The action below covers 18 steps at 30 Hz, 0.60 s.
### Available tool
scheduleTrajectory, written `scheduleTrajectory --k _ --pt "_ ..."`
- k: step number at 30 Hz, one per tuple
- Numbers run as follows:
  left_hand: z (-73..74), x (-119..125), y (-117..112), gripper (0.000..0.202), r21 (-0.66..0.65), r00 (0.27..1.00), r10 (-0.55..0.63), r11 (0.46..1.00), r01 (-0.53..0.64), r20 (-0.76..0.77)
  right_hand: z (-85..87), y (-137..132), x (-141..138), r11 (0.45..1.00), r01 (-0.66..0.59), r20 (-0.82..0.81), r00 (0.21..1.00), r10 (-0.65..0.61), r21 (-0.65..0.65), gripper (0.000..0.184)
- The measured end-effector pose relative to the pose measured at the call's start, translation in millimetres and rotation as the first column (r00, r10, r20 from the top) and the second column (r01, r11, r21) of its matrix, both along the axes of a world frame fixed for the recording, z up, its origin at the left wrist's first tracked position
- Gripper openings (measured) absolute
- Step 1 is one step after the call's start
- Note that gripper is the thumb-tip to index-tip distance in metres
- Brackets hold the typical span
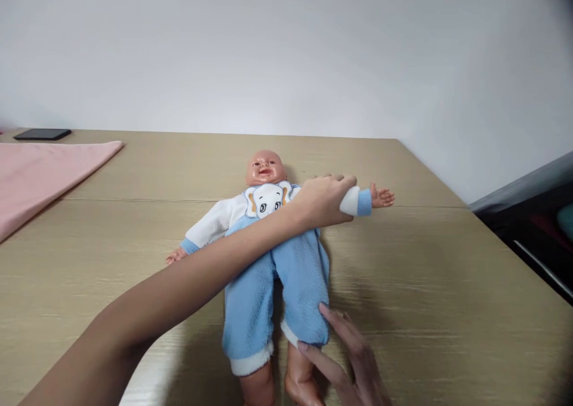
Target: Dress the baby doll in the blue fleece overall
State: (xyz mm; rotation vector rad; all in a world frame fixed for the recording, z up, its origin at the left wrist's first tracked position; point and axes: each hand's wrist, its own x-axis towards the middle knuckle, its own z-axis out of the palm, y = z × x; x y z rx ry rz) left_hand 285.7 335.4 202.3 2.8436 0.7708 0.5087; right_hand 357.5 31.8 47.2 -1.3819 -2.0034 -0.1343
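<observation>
A baby doll (299, 268) lies on its back on the wooden table, dressed in a blue and white fleecy outfit with an elephant face on the chest. My left arm reaches across its body, and my left hand (326, 200) is wrapped round the doll's sleeve (358, 201) on the right side of the view. The doll's small hand sticks out beyond my grip. Low in the view, my right hand (347, 358) has its fingers apart beside the doll's trouser leg, fingertips at the white cuff. Part of that hand is cut off by the bottom edge.
A pink cloth (49, 176) lies at the table's left side. Behind it, a dark phone (42, 134) rests near the back edge. A pale wall (268, 54) rises behind the table (425, 263). Dark objects (532, 221) stand past the right edge.
</observation>
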Motion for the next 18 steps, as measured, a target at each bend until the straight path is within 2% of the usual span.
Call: scheduleTrajectory --k 2,5,9,11,13,16,18 --pt "4.7 -12.6 1.0 0.048 0.053 0.996 -0.012 0.999 0.008 0.089 6.7 -0.1 3.9 0.999 -0.001 0.029 1.0 0.002 -0.033 0.044" --pt "11.1 -37.8 0.4 0.049 0.116 0.971 0.021 0.992 -0.05 0.237 18.6 0.5 9.4 0.999 -0.013 0.047 0.999 0.015 -0.044 0.05" --pt "8.6 -72.9 -1.6 0.052 0.068 0.894 0.087 0.989 -0.13 0.44 27.1 1.2 8.7 0.998 -0.049 0.109 0.993 0.054 -0.046 0.046" --pt "-0.6 -86.1 -1.2 0.047 -0.017 0.811 0.12 0.991 -0.134 0.572 27.0 1.0 5.1 0.998 -0.048 0.073 0.996 0.051 -0.045 0.041" --pt "-13.1 -95.2 0.3 0.045 -0.15 0.696 0.192 0.981 -0.121 0.692 26.8 1.2 3.1 0.997 -0.053 -0.074 0.996 0.049 -0.051 0.037" --pt "-29.8 -103.3 2.9 0.049 -0.307 0.543 0.318 0.945 -0.113 0.777 34.1 5.4 8.8 0.985 -0.121 -0.305 0.949 0.078 -0.124 0.043" --pt "-35.2 -106.6 3.6 0.054 -0.339 0.479 0.343 0.936 -0.099 0.808 45.6 13.2 16.9 0.968 -0.153 -0.413 0.909 0.06 -0.198 0.046"
